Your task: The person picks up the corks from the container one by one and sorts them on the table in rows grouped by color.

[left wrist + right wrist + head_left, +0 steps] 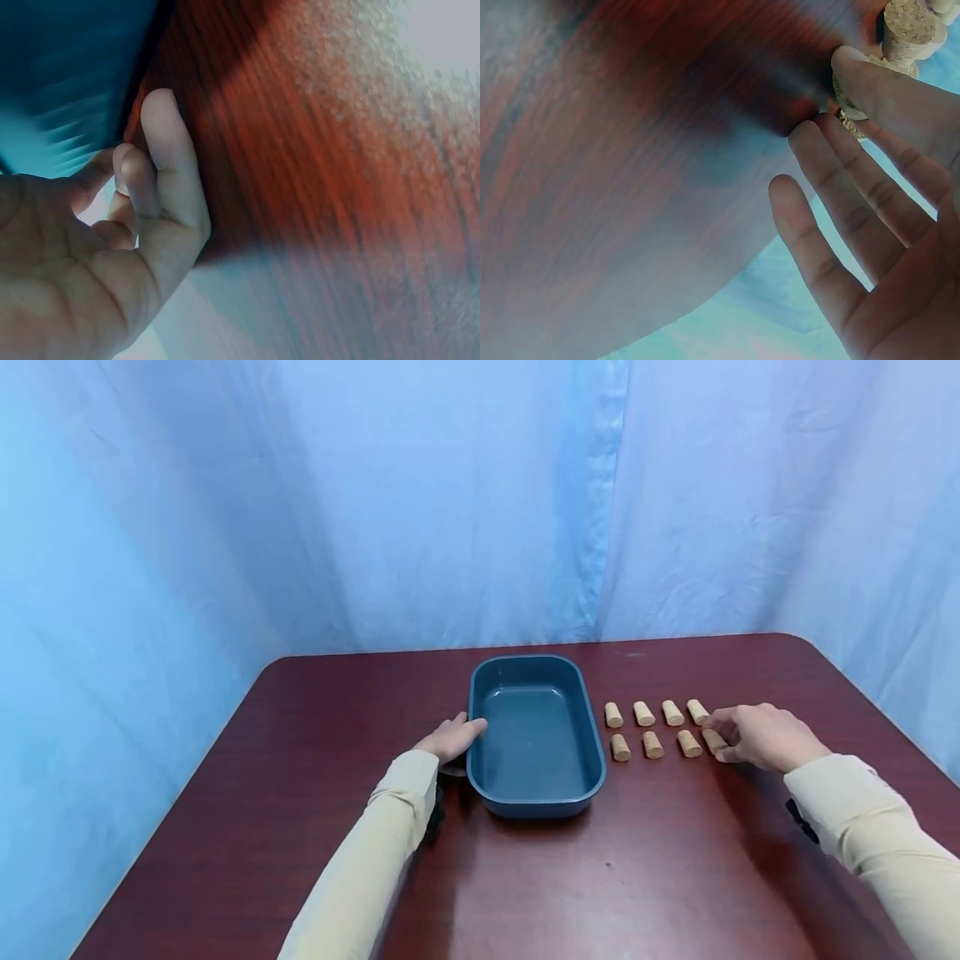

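Note:
My left hand [450, 737] holds the left rim of a deep blue rectangular baking dish [536, 809], thumb over the edge. In the left wrist view its other fingers [176, 172] curl beside the dish's outer wall, just over the table. At the right, my right hand [768, 737] pinches a tapered cork stopper [712, 741] at the end of the near row, thumb and index finger around it. That cork [847, 101] is partly hidden behind the thumb in the right wrist view, where the other fingers extend loosely near the tabletop.
Several more cork stoppers lie in two rows right of the dish, such as a near-row cork [688, 743] and a far-row cork [672, 713]. The glossy dark red table [300, 760] has rounded far corners. Pale blue curtains [450, 510] hang behind it and along both sides.

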### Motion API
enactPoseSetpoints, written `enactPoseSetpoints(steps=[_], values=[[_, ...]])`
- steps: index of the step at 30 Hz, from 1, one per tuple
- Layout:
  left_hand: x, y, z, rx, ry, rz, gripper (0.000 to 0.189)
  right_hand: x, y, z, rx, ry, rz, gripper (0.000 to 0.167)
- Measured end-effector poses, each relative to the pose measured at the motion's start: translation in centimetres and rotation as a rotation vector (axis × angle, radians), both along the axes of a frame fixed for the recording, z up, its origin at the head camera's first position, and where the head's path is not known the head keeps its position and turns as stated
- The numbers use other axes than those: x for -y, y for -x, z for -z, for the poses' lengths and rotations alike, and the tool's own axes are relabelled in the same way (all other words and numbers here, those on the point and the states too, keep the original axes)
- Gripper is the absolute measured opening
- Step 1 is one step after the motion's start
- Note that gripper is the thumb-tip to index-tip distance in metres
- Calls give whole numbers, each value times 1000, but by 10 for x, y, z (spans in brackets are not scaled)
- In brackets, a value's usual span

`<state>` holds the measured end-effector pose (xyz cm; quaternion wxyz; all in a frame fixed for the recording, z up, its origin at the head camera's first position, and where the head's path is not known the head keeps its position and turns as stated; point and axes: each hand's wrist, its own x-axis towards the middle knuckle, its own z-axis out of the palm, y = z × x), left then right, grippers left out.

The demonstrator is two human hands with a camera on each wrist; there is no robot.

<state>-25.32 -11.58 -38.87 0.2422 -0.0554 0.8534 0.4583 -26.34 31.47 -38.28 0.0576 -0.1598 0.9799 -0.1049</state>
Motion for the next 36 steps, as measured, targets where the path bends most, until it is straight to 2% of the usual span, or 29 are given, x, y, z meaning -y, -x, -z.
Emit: enactPoseSetpoints(steps=[4,11,20,29,36], values=[[0,1,-2,0,4,2,76,2,0,-3,-3,-10,-1,36],[0,4,1,-1,7,8,76,2,0,-2,-3,-15,18,49],[0,3,-1,11,1,18,76,2,-1,-2,-14,-20,10,39],[1,2,-3,-11,15,37,75,5,7,-8,-6,-74,-50,27],[1,4,0,-1,6,45,75,2,5,-4,-3,-61,-37,31]])
